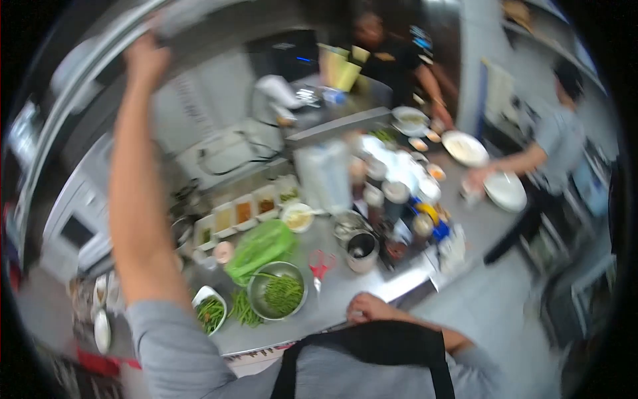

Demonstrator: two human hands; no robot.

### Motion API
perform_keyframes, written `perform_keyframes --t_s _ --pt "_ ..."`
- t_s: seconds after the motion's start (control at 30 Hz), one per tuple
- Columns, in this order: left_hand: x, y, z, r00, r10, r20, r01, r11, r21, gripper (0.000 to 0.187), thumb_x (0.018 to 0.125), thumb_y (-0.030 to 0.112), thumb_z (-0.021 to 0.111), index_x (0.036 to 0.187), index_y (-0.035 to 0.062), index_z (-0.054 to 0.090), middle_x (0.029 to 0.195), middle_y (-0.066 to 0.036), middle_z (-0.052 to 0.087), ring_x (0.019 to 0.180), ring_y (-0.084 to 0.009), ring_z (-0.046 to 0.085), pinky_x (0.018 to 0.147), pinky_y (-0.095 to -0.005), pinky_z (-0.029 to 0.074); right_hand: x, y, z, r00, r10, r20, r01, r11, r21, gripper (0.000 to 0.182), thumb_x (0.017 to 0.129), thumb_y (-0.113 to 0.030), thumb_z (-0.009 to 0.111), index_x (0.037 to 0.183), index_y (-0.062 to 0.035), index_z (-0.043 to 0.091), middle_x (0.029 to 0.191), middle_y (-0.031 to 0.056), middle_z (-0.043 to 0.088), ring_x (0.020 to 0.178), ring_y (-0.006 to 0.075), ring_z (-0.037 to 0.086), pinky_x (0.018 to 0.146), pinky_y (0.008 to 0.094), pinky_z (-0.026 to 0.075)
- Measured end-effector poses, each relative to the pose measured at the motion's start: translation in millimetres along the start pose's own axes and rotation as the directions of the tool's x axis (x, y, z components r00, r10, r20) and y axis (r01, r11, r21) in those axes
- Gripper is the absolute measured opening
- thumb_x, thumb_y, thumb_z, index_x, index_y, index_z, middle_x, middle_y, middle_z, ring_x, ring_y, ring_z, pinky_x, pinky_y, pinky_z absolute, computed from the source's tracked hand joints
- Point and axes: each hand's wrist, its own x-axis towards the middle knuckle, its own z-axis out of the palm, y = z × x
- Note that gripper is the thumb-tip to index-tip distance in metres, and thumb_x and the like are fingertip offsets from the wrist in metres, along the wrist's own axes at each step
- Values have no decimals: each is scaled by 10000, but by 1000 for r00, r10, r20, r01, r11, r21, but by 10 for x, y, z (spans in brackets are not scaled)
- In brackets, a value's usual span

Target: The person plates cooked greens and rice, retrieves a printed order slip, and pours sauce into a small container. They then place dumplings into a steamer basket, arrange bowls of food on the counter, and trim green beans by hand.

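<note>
Left hand: raised high beside the metal rail overhead; too blurred to tell whether the fingers grip it.
Right hand: fingers curled in, narrow, at the front edge of the bench.
Scissors: red-handled, lying on the bench beyond the right hand, blades toward the front edge.
Steel bowl: near the front edge, left of the scissors, with cut green stalks inside.
Loose stalks: on the bench, just left of the steel bowl.
White dish: near the front edge, farther left, filled with more green pieces.
Green bag: crumpled, behind the steel bowl.
Small tubs: white, in a row toward the bench's back edge.
Co-workers: one person in black across the bench; another in grey at the right, an arm stretched toward white plates.
</note>
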Motion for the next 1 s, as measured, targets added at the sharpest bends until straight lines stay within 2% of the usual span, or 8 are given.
perform_keyframes --t_s 0.1,0.23,0.37,0.5,0.67,0.83,0.93,1.0 --pt "-150 -384 0 972 171 -159 -162 985 68 712 765 360 656 1353 117 337 1297 -193 420 1202 -337 392 1006 -410 303 -133 -642 -658 938 127 -323 -173 978 -117 180 738 -198 674 849 -69 616 749 95 562 703 272 556 624 352 457" --pt "-854 -591 -453 868 485 112 -479 755 448 408 907 235 477 1286 85 461 1243 -149 507 1139 -218 493 975 -295 349 -632 -858 -1500 775 136 -618 -357 900 -251 202 739 -110 660 930 -57 624 821 99 595 755 267 582 659 352 473" --pt "-1469 426 -888 976 208 70 -186 954 -237 338 934 177 411 1217 37 528 1236 -145 507 1159 -204 474 989 -306 340 -1097 -266 -2367 145 340 -929 -492 839 231 120 840 -34 535 954 -2 547 874 67 589 733 151 556 662 253 464" --pt "-1670 1257 -1049 982 -71 177 131 926 -354 305 939 135 411 1163 -13 556 1256 -143 477 1144 -195 477 1021 -327 317 -1921 1071 -3366 -125 732 -670 -286 620 731 194 839 -55 552 1021 -2 511 830 59 535 695 135 533 584 259 468" --pt "-1235 3477 -387 944 123 307 81 815 -573 493 835 220 538 1268 8 430 1300 -137 446 1199 -242 421 1001 -384 326 -2344 2602 -3966 -265 891 -369 -119 350 929 145 857 -187 541 904 -55 503 745 32 456 626 151 460 555 290 455" --pt "-1976 5808 1244 526 586 616 383 484 -787 869 647 235 752 1363 89 282 1352 -129 361 1225 -275 380 1009 -391 323 -2187 2911 -4057 -301 834 -462 -206 416 886 307 901 -383 453 789 -104 515 681 4 438 613 135 427 554 281 410" --pt "-2825 6903 2241 191 664 723 386 626 -678 1187 465 412 834 1383 26 188 1331 -322 274 1261 -424 279 1043 -381 277 -2307 2761 -3912 -298 810 -504 -179 471 864 358 915 -363 451 789 -41 541 687 34 501 575 133 459 526 282 408" --pt "-3462 7313 2810 166 629 760 271 711 -648 1248 449 463 824 1415 133 108 1397 -283 186 1295 -419 230 1041 -488 239 -2465 2607 -3760 -259 816 -517 -99 510 855 365 927 -335 444 787 -12 540 721 50 537 587 128 487 543 277 422"
